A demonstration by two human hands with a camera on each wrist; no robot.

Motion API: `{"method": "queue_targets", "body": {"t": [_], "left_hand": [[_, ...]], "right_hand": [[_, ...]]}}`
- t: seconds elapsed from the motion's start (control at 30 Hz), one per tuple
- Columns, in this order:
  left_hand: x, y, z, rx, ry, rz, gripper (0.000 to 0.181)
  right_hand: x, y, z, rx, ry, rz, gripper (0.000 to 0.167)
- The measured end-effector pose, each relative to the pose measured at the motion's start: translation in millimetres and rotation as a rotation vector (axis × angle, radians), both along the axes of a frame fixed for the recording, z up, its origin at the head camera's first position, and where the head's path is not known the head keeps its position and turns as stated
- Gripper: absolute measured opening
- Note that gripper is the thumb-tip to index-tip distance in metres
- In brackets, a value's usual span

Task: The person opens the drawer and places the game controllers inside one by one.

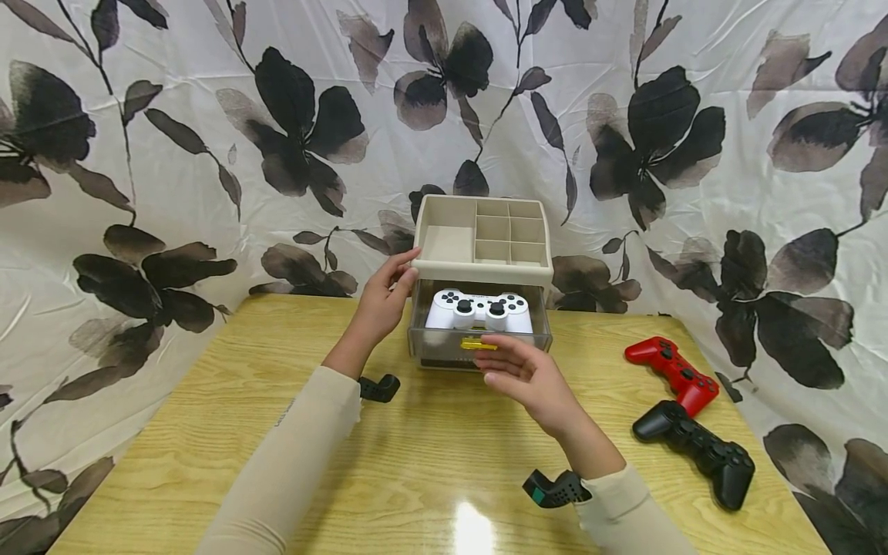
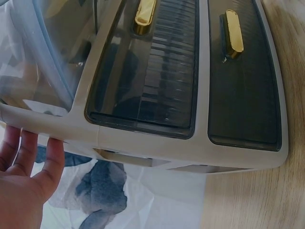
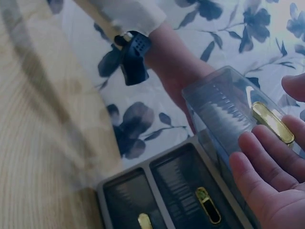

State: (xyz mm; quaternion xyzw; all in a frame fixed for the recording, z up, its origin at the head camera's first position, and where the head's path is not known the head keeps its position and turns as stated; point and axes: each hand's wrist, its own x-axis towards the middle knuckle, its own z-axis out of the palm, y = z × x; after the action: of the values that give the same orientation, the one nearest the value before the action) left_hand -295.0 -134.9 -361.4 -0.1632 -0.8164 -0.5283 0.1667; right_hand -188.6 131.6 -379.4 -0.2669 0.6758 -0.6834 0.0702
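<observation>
Top drawer (image 1: 435, 346) stands out from the box (image 1: 486, 271), white controller (image 1: 480, 307) inside

Through the head camera, I see the white controller lying in the clear drawer, just below the box's divided top tray (image 1: 447, 245). My left hand (image 1: 381, 302) touches the left side of the box, its fingers extended and gripping nothing. My right hand (image 1: 530, 378) is in front of the box, fingers loosely stretched at the yellow handle (image 1: 470, 344), thumb apart from it. To the right of the box, well apart from it, a black controller (image 1: 694, 447) lies against a red controller (image 1: 671, 368) on the wooden table (image 1: 229, 401). A flowered cloth (image 1: 305, 31) hangs behind the box.

On the left wrist feed, my left fingertips rest along the box's edge, beside the projecting drawer. Two dark lower drawers (image 2: 143, 95) sit flush in the box.

On the right wrist feed, my right hand's fingers lie relaxed beside the handle in front of the box; I cannot tell whether they touch it.
</observation>
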Motion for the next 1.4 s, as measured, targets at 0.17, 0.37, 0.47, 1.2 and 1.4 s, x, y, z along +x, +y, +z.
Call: {"method": "queue_targets", "body": {"t": [0.17,0.37,0.47,1.2,1.4], "left_hand": [[0.1,-0.5,-0.3,-0.004,-0.011,0.004,0.039],[0.4,-0.6,-0.4,-0.010,-0.019,0.005,0.040],[-0.4,-0.4,-0.5,-0.014,-0.011,0.005,0.040],[0.7,1.1,1.9,-0.005,0.003,-0.002,0.040],[1.1,1.1,1.9,0.001,-0.004,-0.002,0.040]], "right_hand": [[-3.4,0,2.1,-0.012,-0.003,0.004,0.053],[-7.7,-1,5.2,0.002,-0.019,0.008,0.055],[-11.0,-1,6.0,0.015,-0.021,0.003,0.055],[-36.9,-5,6.0,0.046,-0.037,-0.059,0.055],[-44.1,-6,5.3,0.046,-0.035,-0.068,0.054]]}}
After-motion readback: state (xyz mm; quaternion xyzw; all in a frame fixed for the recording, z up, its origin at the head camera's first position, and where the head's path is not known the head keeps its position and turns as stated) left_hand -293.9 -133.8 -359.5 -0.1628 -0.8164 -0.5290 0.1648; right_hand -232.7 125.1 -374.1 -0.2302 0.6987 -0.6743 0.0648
